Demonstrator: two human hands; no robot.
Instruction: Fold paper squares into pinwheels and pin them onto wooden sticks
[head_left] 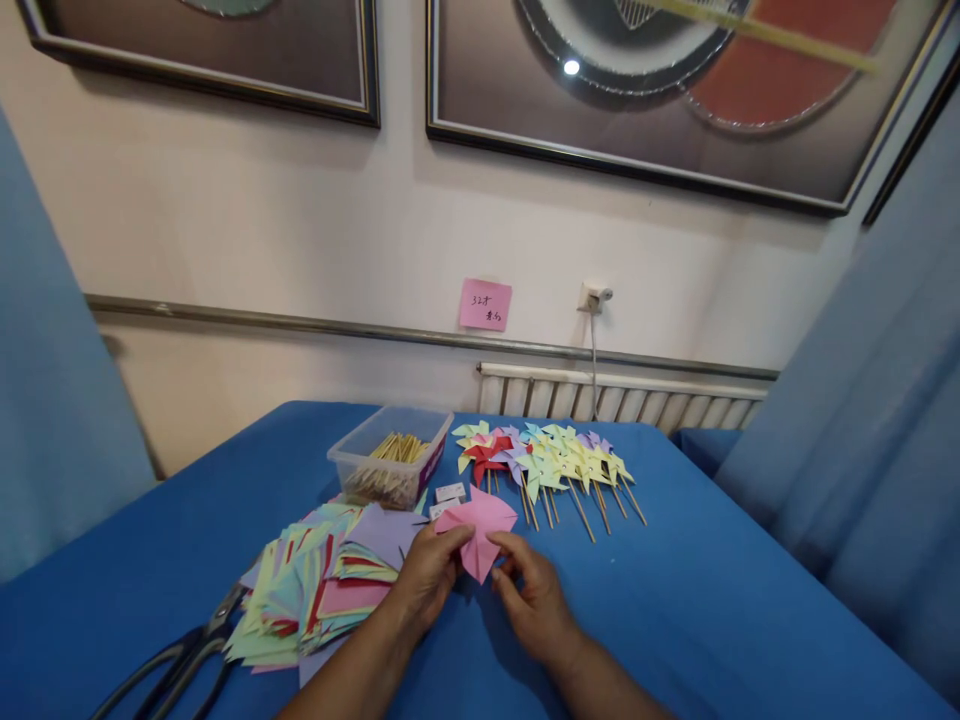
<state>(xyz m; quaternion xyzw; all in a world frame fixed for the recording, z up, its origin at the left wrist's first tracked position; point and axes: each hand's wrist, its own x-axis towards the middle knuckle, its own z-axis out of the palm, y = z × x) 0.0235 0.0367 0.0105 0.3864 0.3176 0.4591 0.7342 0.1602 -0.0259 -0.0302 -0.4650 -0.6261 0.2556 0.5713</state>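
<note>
A square of pink paper (pixel 480 522), with slits cut in from its corners, is held up over the blue tablecloth. My left hand (pixel 435 568) grips its left side, thumb on top. At the lower right edge, the curled fingers of my right hand (pixel 529 598) pinch the paper between forefinger and thumb. A large fanned pile of coloured paper squares (pixel 300 585) lies left of my left hand. Just beyond the pink paper are small white boxes (pixel 450 492), partly hidden by it.
A clear plastic box (pixel 360 462) of thin wooden sticks (pixel 401 448) stands behind the pile. Finished paper pinwheels (pixel 551 460) on sticks lie at the back right. Black-handled scissors (pixel 191 645) rest at the left. Blue curtains (pixel 862 420) hang at both sides.
</note>
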